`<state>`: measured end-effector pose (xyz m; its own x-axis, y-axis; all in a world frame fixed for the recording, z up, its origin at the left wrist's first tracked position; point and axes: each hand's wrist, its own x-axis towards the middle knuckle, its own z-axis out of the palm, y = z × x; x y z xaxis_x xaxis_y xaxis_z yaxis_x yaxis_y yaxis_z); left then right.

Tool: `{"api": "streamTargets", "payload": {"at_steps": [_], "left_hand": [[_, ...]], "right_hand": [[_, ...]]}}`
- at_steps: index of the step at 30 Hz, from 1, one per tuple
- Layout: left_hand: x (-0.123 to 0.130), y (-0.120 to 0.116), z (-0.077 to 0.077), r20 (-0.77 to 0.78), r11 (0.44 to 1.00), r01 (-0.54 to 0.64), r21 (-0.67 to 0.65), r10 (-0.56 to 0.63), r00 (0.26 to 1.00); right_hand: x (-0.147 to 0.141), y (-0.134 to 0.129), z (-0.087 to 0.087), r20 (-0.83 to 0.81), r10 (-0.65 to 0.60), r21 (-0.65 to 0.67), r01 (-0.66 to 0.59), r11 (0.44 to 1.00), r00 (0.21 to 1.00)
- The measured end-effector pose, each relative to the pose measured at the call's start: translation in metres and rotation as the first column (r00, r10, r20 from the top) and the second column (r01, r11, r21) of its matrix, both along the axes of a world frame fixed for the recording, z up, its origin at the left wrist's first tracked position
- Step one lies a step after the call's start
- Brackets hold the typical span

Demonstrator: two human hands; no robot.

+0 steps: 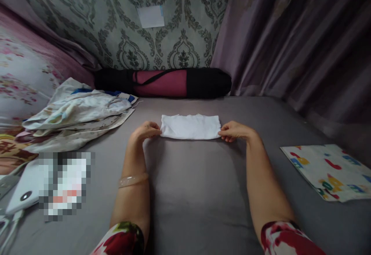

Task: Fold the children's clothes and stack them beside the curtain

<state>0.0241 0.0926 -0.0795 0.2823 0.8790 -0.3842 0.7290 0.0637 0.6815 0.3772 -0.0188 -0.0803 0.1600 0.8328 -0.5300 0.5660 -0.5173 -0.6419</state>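
White cloth, a soft folded rectangle, spans both pinching hands.

A mosaic blurs what may be a phone, and the left edge cuts off the floral fabric.

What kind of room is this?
Probably a bedroom, hedged: a flat grey fabric surface like a bed sheet, a pink-and-white floral fabric at the left, and long mauve curtains beside damask-patterned wallpaper.
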Motion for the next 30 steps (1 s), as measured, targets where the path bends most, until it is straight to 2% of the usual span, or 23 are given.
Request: {"api": "streamTargets", "payload": {"at_steps": [2,6,11,14,16,18,21,23,24,27,30], "left_hand": [[-0.004,0.001,0.002,0.076,0.999,-0.031,0.037,0.028,0.997],[-0.013,0.003,-0.001,0.118,0.999,-0.034,0.031,0.030,0.993],[-0.013,0.000,-0.002,-0.062,0.996,0.057,-0.069,-0.061,0.996],[-0.011,0.001,0.000,-0.162,0.993,0.054,-0.103,-0.070,0.984],[-0.008,0.003,0.001,-0.243,0.998,0.013,-0.058,-0.026,0.970],[-0.002,0.005,0.002,-0.335,0.995,-0.050,0.081,0.074,0.939],[0.020,0.003,0.001,-0.315,0.919,-0.053,0.390,0.187,0.931],[0.041,-0.002,-0.002,-0.242,0.855,0.023,0.517,0.121,0.963],[0.053,-0.005,-0.005,-0.221,0.835,0.075,0.545,0.058,0.973],[0.084,-0.014,-0.018,-0.205,0.740,0.241,0.628,-0.142,0.968],[0.104,-0.020,-0.035,-0.251,0.638,0.332,0.695,-0.218,0.943]], "right_hand": [[0.005,0.000,-0.002,0.002,-0.019,0.028,0.018,0.999,1.000],[0.013,-0.003,-0.004,0.022,-0.026,-0.027,0.027,0.999,0.999],[0.009,-0.006,-0.002,0.039,-0.013,-0.080,0.016,0.997,0.999],[0.008,-0.006,0.000,0.071,0.003,-0.122,0.006,0.993,0.997],[0.008,-0.003,0.000,0.118,-0.008,-0.113,0.022,0.993,0.993],[0.005,0.003,-0.001,0.232,-0.048,-0.064,0.065,0.996,0.971],[-0.015,0.017,-0.007,0.467,-0.121,0.183,0.037,0.982,0.876],[-0.039,0.027,-0.013,0.561,-0.162,0.392,-0.088,0.916,0.812],[-0.053,0.032,-0.017,0.570,-0.144,0.453,-0.164,0.876,0.809],[-0.090,0.040,-0.029,0.603,0.026,0.506,-0.408,0.759,0.797],[-0.110,0.043,-0.040,0.637,0.089,0.483,-0.486,0.728,0.765]]}}
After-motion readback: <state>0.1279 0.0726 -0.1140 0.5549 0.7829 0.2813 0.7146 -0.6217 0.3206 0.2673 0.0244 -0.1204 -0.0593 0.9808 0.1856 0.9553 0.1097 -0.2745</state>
